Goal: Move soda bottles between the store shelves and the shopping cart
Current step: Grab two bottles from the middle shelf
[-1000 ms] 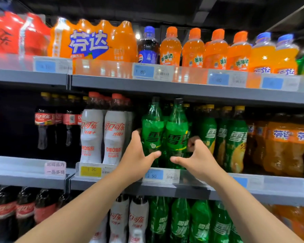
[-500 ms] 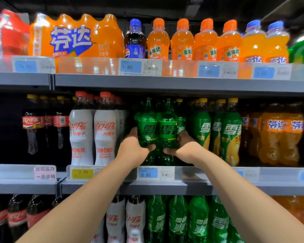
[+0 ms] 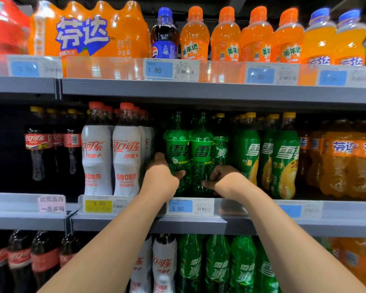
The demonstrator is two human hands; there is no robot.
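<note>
Two green soda bottles stand upright side by side on the middle shelf [image 3: 220,224]. My left hand [image 3: 161,176] grips the left green bottle [image 3: 175,149] low on its body, thumb across the front. My right hand [image 3: 226,180] grips the right green bottle [image 3: 202,151] from its right side, thumb on the front. Both bottles' bases are behind the price rail. No shopping cart is in view.
White cola bottles [image 3: 112,153] stand just left of my left hand, yellow-capped green bottles [image 3: 247,153] just right. The upper shelf [image 3: 199,89] hangs low above the bottle caps. Orange sodas [image 3: 226,37] line the top; more bottles fill the shelf below.
Both hands went from reaching open toward the two green bottles to closing round them. The bottles now stand straighter and closer together on the shelf.
</note>
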